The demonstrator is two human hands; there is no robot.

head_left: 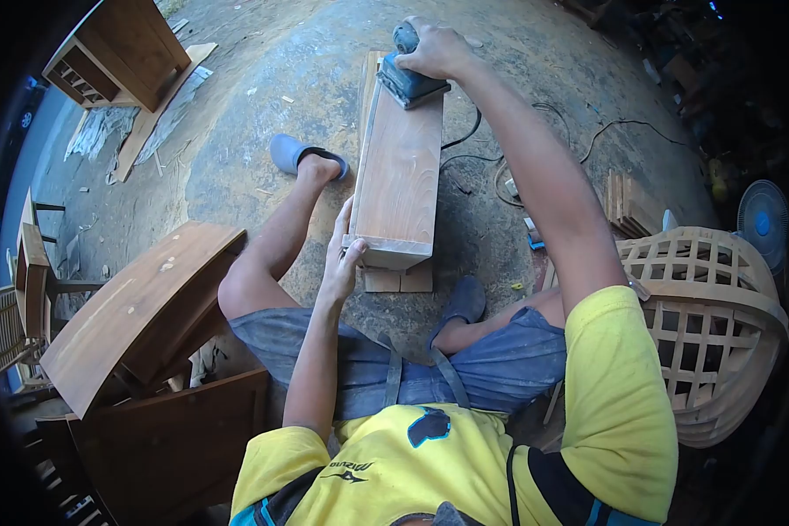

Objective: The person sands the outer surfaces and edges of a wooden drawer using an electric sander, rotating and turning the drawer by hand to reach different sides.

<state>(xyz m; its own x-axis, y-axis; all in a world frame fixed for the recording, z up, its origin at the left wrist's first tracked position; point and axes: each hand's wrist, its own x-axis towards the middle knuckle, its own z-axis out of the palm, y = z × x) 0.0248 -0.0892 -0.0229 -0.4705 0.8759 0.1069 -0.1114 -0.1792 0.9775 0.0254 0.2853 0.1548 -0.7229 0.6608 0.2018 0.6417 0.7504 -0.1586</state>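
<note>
A long wooden drawer (401, 175) lies in front of me with a broad side facing up, its near end propped on wooden blocks (398, 280). My right hand (438, 51) is wrapped round the top of a blue electric sander (405, 83), which rests on the far end of that wooden face. At the near left corner, my left hand (343, 259) grips the drawer's edge, thumb on the end board and fingers along the side. A black cord (466, 133) runs off to the right of the sander.
A curved wooden lattice piece (706, 324) and a fan (762, 221) stand at right, near stacked boards (629, 206). A wooden desk-like piece (149, 298) sits at left, a cabinet (118, 57) at upper left. Cable (622, 123) trails across the floor.
</note>
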